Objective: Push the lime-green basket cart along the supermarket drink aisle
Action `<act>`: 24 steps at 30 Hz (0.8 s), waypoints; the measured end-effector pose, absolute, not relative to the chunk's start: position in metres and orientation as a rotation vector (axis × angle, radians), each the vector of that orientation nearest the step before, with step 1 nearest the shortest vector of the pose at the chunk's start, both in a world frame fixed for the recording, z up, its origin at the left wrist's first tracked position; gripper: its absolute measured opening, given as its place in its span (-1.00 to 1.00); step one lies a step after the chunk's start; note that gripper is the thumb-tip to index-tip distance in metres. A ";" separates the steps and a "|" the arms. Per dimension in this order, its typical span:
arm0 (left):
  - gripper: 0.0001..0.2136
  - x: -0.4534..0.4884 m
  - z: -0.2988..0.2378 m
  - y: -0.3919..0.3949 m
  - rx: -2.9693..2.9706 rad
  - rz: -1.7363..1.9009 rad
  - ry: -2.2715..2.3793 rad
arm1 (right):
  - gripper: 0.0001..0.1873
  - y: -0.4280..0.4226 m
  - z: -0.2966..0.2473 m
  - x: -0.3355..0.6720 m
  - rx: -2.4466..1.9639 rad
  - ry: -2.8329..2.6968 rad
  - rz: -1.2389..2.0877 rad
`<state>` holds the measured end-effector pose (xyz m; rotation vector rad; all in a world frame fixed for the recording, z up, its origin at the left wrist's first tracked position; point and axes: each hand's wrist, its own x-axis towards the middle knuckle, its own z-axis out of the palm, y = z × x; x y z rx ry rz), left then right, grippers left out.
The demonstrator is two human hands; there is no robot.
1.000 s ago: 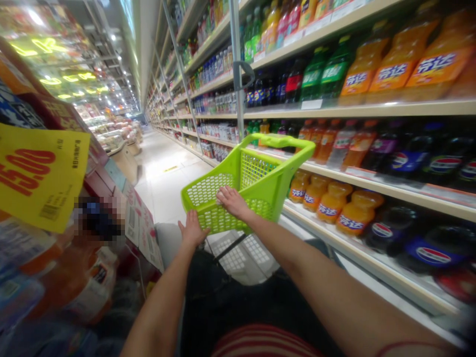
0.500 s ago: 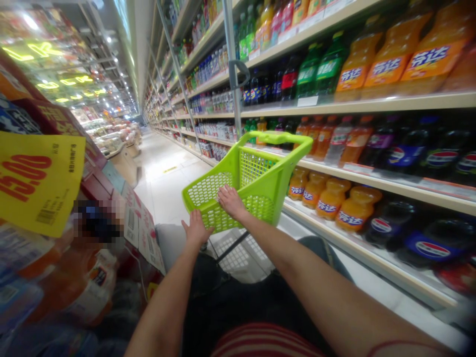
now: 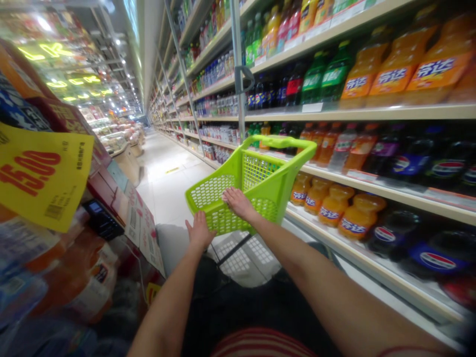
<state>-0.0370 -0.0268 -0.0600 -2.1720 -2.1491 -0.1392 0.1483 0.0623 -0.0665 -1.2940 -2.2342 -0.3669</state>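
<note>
A lime-green shopping cart (image 3: 277, 186) with perforated walls stands tilted in front of me, its handle toward the shelves. My right hand (image 3: 239, 202) lies over the near top rim of the basket, fingers close together. Beneath its fingertips shows a small white tissue (image 3: 224, 197), mostly hidden by the hand. My left hand (image 3: 201, 231) rests against the outside of the basket at its lower left corner, with fingers spread and nothing visible in them. Inside the basket, the part I can see shows only green lattice.
Drink shelves (image 3: 345, 115) with orange soda bottles (image 3: 355, 213) and dark cola bottles (image 3: 439, 255) line the right. On the left are a yellow price sign (image 3: 40, 178), cartons and a dark device (image 3: 102, 218). A pale tiled aisle (image 3: 163, 158) runs ahead.
The whole view has shifted slightly right and down. My right hand stays on the basket rim with the tissue, and my left hand keeps its place at the corner.
</note>
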 end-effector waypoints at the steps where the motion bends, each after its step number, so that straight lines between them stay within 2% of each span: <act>1: -0.27 -0.036 -0.060 -0.027 -2.185 -0.141 -2.135 | -0.56 0.063 -0.065 0.154 -1.303 -2.240 -0.368; 9: -0.25 -0.023 -0.061 -0.020 -2.208 -0.128 -2.161 | -0.55 0.066 -0.056 0.194 -1.463 -2.108 -0.353; 18: -0.25 -0.027 -0.058 -0.020 -2.180 -0.077 -2.170 | -0.55 0.059 -0.066 0.154 -1.244 -2.336 -0.268; 24: -0.24 -0.036 -0.057 -0.021 -2.176 -0.074 -2.174 | -0.58 0.070 -0.055 0.210 -1.362 -2.213 -0.400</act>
